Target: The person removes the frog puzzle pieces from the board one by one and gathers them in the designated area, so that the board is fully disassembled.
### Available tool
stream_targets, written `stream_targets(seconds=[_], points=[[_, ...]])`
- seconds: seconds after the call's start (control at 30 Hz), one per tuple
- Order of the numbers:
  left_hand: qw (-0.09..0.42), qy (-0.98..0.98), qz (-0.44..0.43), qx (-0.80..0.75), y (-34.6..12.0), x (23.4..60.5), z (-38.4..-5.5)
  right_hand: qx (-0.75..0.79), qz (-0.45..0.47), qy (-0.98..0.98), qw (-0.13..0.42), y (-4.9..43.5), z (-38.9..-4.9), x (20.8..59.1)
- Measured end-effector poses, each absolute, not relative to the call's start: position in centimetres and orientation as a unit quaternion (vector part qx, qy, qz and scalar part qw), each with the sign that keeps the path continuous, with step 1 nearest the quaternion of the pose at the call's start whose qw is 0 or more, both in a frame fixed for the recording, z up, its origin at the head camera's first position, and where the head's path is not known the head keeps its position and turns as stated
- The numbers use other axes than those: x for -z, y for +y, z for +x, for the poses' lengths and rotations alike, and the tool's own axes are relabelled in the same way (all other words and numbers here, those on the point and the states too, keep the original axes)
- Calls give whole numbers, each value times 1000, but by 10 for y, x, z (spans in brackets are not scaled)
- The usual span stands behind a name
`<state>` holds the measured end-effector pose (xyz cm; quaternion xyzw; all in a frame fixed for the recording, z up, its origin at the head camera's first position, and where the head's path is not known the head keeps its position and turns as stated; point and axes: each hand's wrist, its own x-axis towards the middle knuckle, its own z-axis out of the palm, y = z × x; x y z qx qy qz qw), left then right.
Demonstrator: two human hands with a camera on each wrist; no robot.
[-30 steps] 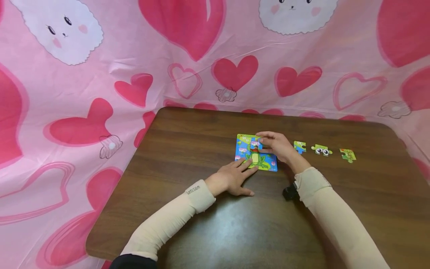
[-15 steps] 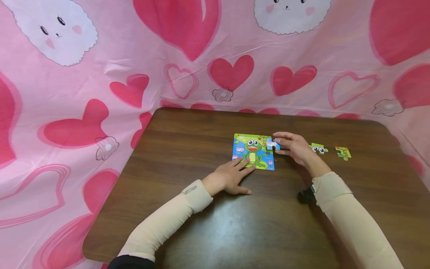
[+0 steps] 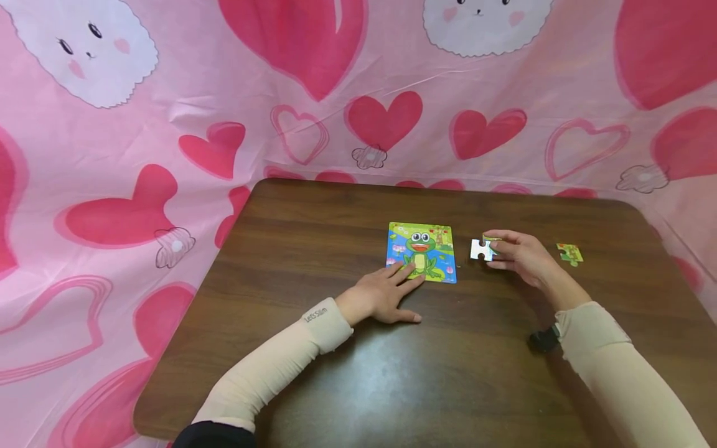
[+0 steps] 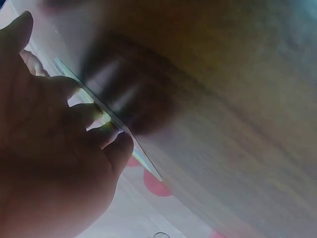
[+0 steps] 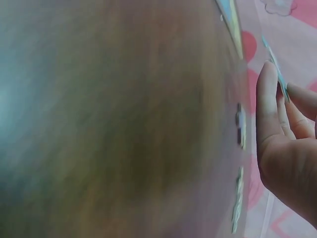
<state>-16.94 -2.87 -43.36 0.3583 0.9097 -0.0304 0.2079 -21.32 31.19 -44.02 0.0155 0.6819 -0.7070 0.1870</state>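
Observation:
A square frog-picture puzzle [image 3: 437, 249] lies on the table in the head view. My left hand [image 3: 385, 292] rests with spread fingers on its lower left edge; in the left wrist view the fingertips touch the thin puzzle board [image 4: 146, 161]. To the right of the board, my right hand [image 3: 525, 256] pinches a small puzzle piece [image 3: 480, 249] between thumb and fingers, raised off the table. That piece [image 5: 276, 69] appears edge-on in the right wrist view. Another green piece [image 3: 492, 238] is mostly hidden behind the right hand.
A loose green puzzle piece [image 3: 570, 254] lies farther right on the brown wooden table [image 3: 336, 211]. A pink heart-printed cloth [image 3: 313, 74] hangs behind the table and along its left side.
My right hand has lifted the puzzle piece off the frog picture and carried it right, past the board's edge. The left hand stays on the board.

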Motion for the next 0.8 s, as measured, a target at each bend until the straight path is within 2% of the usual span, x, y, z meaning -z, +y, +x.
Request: stream_targets(seconds=[0.5,0.8], points=[[207,912,353,27,-32,435,-168,661,19,727,188,332,-192,455],[204,910,359,29,-30,437,-169,588,-17,794,151,330,-189,455]])
